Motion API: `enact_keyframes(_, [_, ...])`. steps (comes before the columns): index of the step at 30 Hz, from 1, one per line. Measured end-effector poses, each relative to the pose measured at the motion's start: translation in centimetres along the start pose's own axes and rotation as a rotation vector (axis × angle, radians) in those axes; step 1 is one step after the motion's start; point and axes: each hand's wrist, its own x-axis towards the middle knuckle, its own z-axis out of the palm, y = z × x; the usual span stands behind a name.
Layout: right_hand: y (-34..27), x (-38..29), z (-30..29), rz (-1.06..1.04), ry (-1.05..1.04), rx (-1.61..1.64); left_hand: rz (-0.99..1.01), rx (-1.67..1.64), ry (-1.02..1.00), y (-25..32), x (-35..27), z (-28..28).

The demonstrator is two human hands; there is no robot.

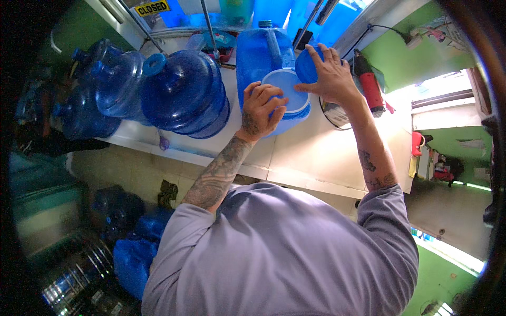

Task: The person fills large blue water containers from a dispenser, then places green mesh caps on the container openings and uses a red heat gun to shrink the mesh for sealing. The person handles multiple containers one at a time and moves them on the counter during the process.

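Observation:
A blue slim water jug [253, 59] with a moulded handle and a small dark cap stands upright on the white tiled counter. A round, pale disc with a white rim [290, 94] sits at its near end; whether it is an inner seal or the jug's mouth I cannot tell. My left hand [263, 104] is over the disc's left edge, its fingers apart and slightly curled. With fingers spread across it, my right hand [330, 75] grips a round blue lid [304, 67] just right of the disc. The lid's right side is hidden by that hand.
Round blue water bottles [182, 94] crowd the counter's left. A red-and-black heat gun [369, 79] hangs at the right. Metal bars [209, 27] rise at the back, near a red tray [226, 55]. Purple-handled scissors [163, 142] hang at the front edge. More blue containers [134, 260] lie on the floor.

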Motion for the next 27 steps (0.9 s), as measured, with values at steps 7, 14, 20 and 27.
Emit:
enact_keyframes(7, [-0.1,0.2,0.1,-0.044,0.015,-0.005,0.043,-0.029,0.011,-0.8,-0.8,0.5])
enact_keyframes(14, [-6.7,-3.2,1.5,-0.326,0.098,0.237,-0.434,-0.037,0.78,-6.2,1.0,-10.7])
enact_keyframes(20, [-8.2,-3.7,4.6,-0.184,0.31,0.203,-0.83,-0.317,0.807,-18.2,2.4,-15.6])
enact_keyframes(27, [-9.2,-4.4,2.6,-0.094,0.195,0.203,-0.599,-0.743,0.365,-19.0,1.7,-15.8])
